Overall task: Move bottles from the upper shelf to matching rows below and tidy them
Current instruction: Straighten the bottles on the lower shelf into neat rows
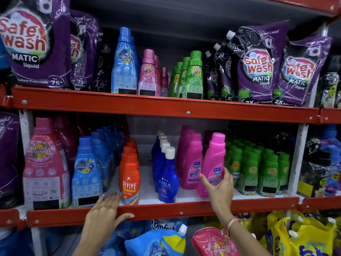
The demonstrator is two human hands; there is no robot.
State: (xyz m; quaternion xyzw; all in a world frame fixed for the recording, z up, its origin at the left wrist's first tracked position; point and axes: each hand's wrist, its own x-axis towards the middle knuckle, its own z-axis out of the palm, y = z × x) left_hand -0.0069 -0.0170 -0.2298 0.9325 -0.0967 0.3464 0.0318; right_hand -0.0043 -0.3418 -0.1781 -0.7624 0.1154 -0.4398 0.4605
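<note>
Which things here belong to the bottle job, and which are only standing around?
Job: right hand gripping pink Vanish bottle; Vanish row; upper-shelf blue, pink, green bottles.
Around: Safewash pouches; Revive bottles; Ujala bottles.

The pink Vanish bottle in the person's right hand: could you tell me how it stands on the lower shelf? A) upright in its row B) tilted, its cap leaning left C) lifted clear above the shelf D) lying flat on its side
B: the pink Vanish bottle, gripped low by the right hand, leans with its cap to the left.
</note>
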